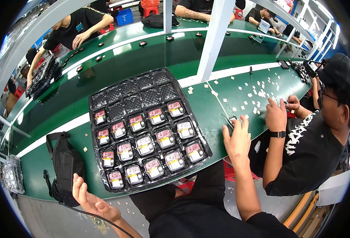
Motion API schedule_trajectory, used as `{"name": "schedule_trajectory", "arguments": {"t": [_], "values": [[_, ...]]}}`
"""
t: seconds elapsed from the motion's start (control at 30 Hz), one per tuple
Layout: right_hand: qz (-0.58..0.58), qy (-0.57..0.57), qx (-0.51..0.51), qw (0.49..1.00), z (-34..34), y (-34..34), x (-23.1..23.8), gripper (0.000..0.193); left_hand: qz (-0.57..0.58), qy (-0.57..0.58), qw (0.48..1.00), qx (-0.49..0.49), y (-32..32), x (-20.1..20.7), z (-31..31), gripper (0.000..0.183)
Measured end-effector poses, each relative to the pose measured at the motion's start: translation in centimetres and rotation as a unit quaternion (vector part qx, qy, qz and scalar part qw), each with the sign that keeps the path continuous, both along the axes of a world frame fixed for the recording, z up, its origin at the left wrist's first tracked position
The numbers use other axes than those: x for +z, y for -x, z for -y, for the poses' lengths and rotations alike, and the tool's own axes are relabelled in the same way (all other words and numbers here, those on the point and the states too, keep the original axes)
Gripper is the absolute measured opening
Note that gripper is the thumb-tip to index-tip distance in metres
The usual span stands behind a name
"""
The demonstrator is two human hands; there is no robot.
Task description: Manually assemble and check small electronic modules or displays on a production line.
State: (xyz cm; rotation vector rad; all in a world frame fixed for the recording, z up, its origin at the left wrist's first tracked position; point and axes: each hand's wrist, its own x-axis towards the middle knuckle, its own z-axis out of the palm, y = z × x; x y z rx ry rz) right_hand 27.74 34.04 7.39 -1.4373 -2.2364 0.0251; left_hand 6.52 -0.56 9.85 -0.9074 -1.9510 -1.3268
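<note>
My left hand (93,201) is raised past the table's near edge, next to a black mesh bag (67,166); its fingers are apart and nothing is in them. On the green table my right hand (237,141) has thumb and fingers around a small dark, shiny thing (231,121), which I cannot make out. Between my hands lies a black plastic tray (205,148) with rows of pockets. Small square units with red circuit boards and silver-white blocks, such as this unit (145,145), fill the nearer pockets. Several pockets at the far side hold none.
A co-worker (316,146) sits close at my right, hands over the table. Small pale squares (258,93) and a screwdriver (251,70) lie beyond my right hand. A white post (214,43) stands behind the tray. Small units (143,43) rest along the green belt (143,59).
</note>
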Motion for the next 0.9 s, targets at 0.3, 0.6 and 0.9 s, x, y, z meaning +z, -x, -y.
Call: {"name": "schedule_trajectory", "arguments": {"t": [0.3, 0.6, 0.9], "values": [[-0.241, 0.078, 0.157, 0.954, 0.5, -1.5, 1.5, 0.029, -0.104, 0.005, 0.994, -0.025, -2.6, -1.3, -2.3, 0.049], [-0.363, 0.156, 0.522, 0.756, 10.4, -0.3, 6.9, 0.054, 0.335, -0.155, 0.822, -0.433, -10.9, 1.9, -8.5, 0.075], [-0.287, 0.246, 0.51, 0.773, 12.0, -0.6, 7.7, 0.062, 0.476, -0.261, 0.728, -0.418, -11.4, 0.5, -8.4, 0.065]]}}
